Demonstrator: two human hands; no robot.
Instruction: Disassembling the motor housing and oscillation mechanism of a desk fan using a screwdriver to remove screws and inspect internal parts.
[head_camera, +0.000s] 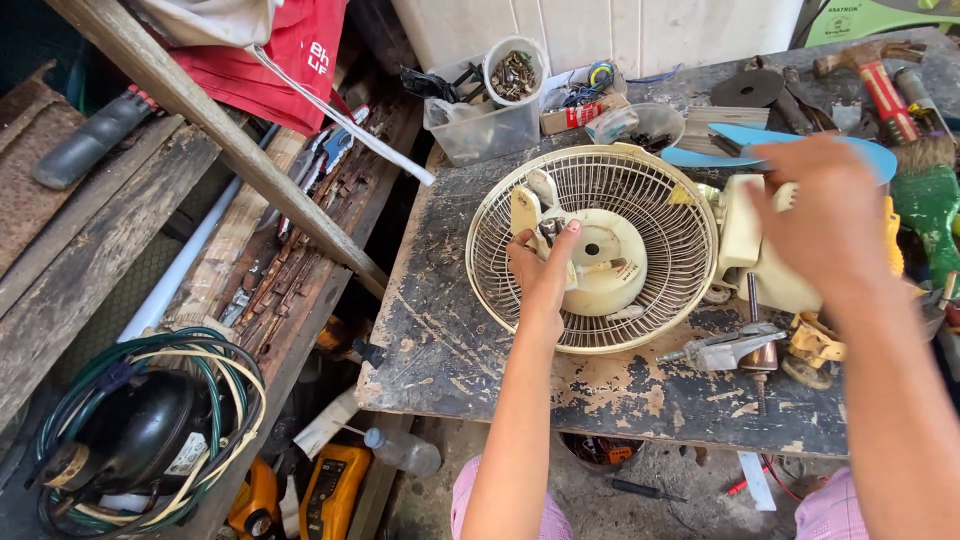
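A cream wire fan guard (640, 195) lies flat on a worn dark workbench (470, 340), with a round cream motor housing (610, 262) in its middle. My left hand (542, 275) rests inside the guard on the housing's left side, fingers on a small metal part there. My right hand (825, 215) hovers blurred above a cream fan body (745, 230) to the right of the guard; nothing shows in its grip. A metal motor part with a shaft (735, 348) lies in front of it.
At the bench's back stand a clear plastic tub (480, 125), a white cup of screws (516, 68), a blue fan blade (715, 150), a green brush (930, 205) and hammers (880, 85). Left are wooden planks, pliers (325, 155) and a black compressor (140, 435) with coiled cables.
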